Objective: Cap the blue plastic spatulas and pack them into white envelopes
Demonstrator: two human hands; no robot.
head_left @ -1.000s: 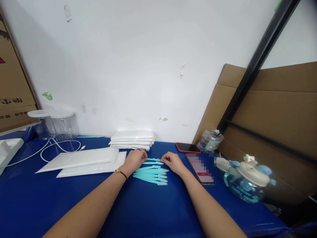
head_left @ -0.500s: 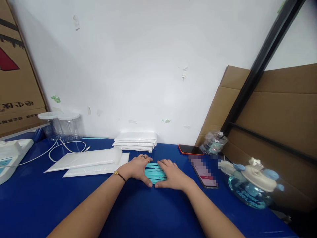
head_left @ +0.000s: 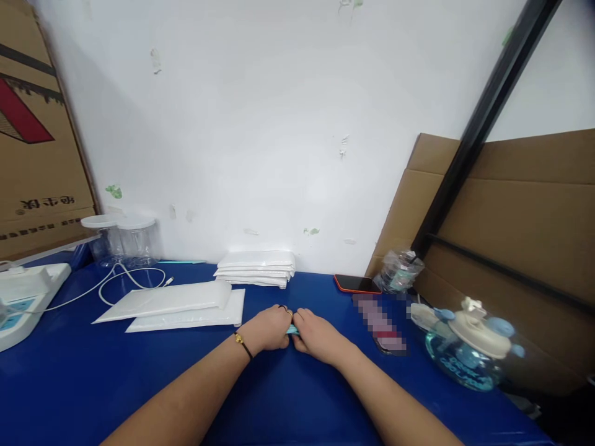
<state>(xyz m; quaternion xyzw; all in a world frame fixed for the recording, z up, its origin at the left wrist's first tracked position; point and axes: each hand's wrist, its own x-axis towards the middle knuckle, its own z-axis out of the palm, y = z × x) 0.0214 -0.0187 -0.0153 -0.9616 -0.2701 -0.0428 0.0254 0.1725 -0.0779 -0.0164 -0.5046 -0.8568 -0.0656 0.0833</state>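
Note:
My left hand (head_left: 269, 329) and my right hand (head_left: 316, 335) are pressed together on the blue table (head_left: 139, 384), fingers curled inward. Between them only a small bit of the light blue plastic sticks (head_left: 292, 330) shows; the rest of the bunch is hidden inside both hands. A thin bracelet sits on my left wrist and a ring on a left finger.
White padded envelopes (head_left: 176, 306) lie left of my hands, and a stack of them (head_left: 256, 267) sits by the wall. Two phones (head_left: 357, 284) (head_left: 381, 323) and a blue water jug (head_left: 469, 347) are to the right. Clear jars (head_left: 121, 238), a white cable and a white device (head_left: 23, 297) stand at the left.
The sticks lay spread in a row a second ago. Both hands swept them together toward me and closed round them, so they are now nearly hidden.

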